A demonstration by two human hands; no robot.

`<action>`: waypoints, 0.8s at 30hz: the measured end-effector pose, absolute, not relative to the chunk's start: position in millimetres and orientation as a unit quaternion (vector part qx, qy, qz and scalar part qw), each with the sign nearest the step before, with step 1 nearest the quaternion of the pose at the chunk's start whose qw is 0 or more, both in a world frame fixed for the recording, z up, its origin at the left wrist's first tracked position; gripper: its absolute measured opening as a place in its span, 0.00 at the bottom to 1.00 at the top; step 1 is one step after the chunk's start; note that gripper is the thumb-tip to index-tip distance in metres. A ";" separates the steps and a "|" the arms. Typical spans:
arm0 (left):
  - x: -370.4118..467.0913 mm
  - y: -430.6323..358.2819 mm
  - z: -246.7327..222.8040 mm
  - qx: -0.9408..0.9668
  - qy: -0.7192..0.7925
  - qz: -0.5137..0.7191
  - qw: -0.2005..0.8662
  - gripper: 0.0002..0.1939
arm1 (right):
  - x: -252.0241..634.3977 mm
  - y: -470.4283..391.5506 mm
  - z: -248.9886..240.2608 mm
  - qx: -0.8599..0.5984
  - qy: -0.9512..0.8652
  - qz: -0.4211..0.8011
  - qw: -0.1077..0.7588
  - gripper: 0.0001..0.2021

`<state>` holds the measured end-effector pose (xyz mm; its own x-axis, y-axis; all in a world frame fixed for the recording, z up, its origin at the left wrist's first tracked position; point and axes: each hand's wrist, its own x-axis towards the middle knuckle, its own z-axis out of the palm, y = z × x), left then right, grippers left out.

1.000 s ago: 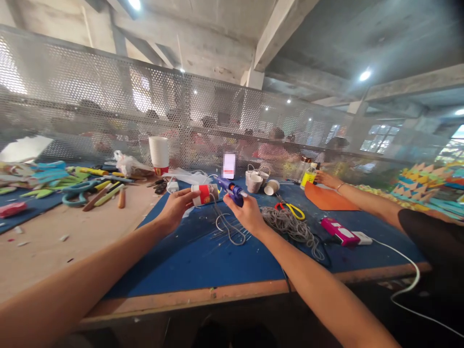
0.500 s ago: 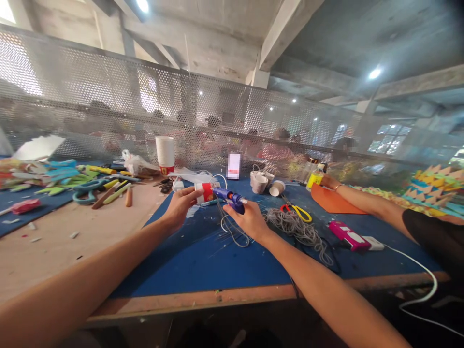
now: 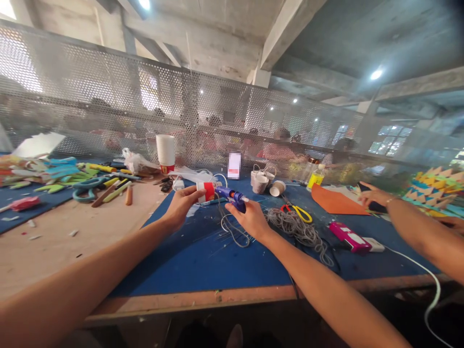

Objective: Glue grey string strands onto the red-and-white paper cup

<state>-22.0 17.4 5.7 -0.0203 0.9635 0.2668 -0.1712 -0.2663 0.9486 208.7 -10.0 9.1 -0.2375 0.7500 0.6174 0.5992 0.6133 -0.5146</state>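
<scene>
My left hand [image 3: 181,205] grips a red and white paper cup [image 3: 206,192], tipped on its side above the blue mat. Wrapped round the handle of a blue glue gun [image 3: 228,194] is my right hand [image 3: 250,216]. The gun points left, its nozzle end close to the cup's base; whether they touch I cannot tell. A glue stick [image 3: 245,199] pokes from the gun's rear. Below the gun, a grey cord loops over the blue mat [image 3: 188,270]. Right of my right hand lies a tangle of grey cord [image 3: 299,229].
Scissors [image 3: 302,213], small cord-wrapped cups [image 3: 260,181] and an orange sheet [image 3: 337,200] lie right of centre. A magenta device [image 3: 350,237] is nearer. A co-worker's hand [image 3: 377,195] reaches in from the right. Stacked paper cups [image 3: 166,152] and teal scissors [image 3: 87,190] stand left.
The co-worker's hand has left the yellow bottle and moved right, now holding something dark beyond the orange sheet. My hands, cup and glue gun have hardly moved.
</scene>
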 end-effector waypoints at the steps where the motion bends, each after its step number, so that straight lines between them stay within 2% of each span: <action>1: -22.2 18.0 5.2 0.521 0.383 0.605 0.465 0.14 | 209.0 -9.9 9.2 -0.433 -0.782 0.085 0.441 0.15; 24: -21.5 16.6 5.9 0.539 0.395 0.605 0.434 0.14 | 210.7 -7.4 7.0 -0.435 -0.787 0.086 0.429 0.13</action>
<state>-21.5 16.6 5.9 -0.0428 0.9501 0.3091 -0.0998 -0.3119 0.9448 210.7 -7.4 7.0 -0.2544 0.7581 0.6004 0.6113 0.6071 -0.5077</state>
